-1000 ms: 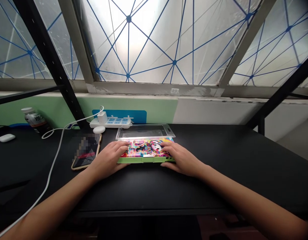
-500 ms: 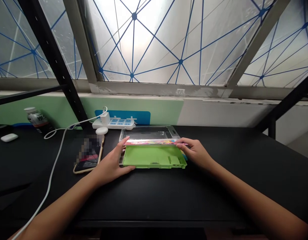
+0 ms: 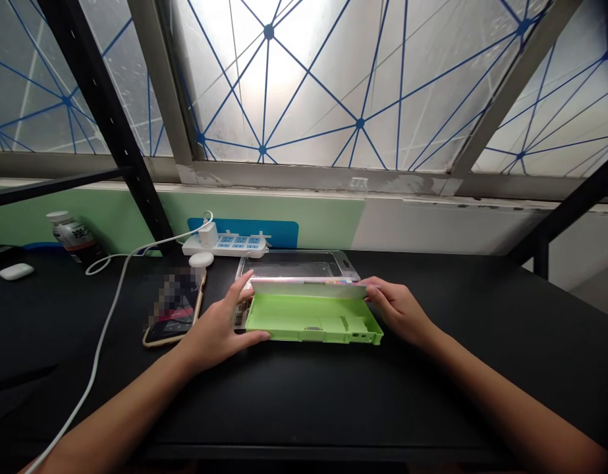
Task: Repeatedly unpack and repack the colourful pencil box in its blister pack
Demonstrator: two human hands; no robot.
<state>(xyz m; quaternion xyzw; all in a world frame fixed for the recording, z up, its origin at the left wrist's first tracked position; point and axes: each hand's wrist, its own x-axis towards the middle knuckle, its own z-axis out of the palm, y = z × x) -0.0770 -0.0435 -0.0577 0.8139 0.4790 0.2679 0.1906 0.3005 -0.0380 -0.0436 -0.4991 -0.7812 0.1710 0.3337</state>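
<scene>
A green plastic case (image 3: pixel 311 318) lies open on the black table (image 3: pixel 304 395). Its colourful lid (image 3: pixel 306 288) is raised along the far edge, white inside showing. My left hand (image 3: pixel 219 329) grips the case's left end, thumb at the front edge and fingers up on the lid's left corner. My right hand (image 3: pixel 400 311) pinches the lid's right end. Compartments inside the green tray look bare.
A clear plastic package (image 3: pixel 296 263) lies just behind the case. A phone (image 3: pixel 172 306) lies left of my left hand. A white power strip (image 3: pixel 224 243) with a charger and white cable (image 3: pixel 103 329) sits at the wall. A bottle (image 3: pixel 71 236) and a white earbud case (image 3: pixel 16 270) are far left.
The case lay shut with both hands flat on its colourful lid; the lid has since swung up and back, exposing the green inside, and the case has slid slightly right.
</scene>
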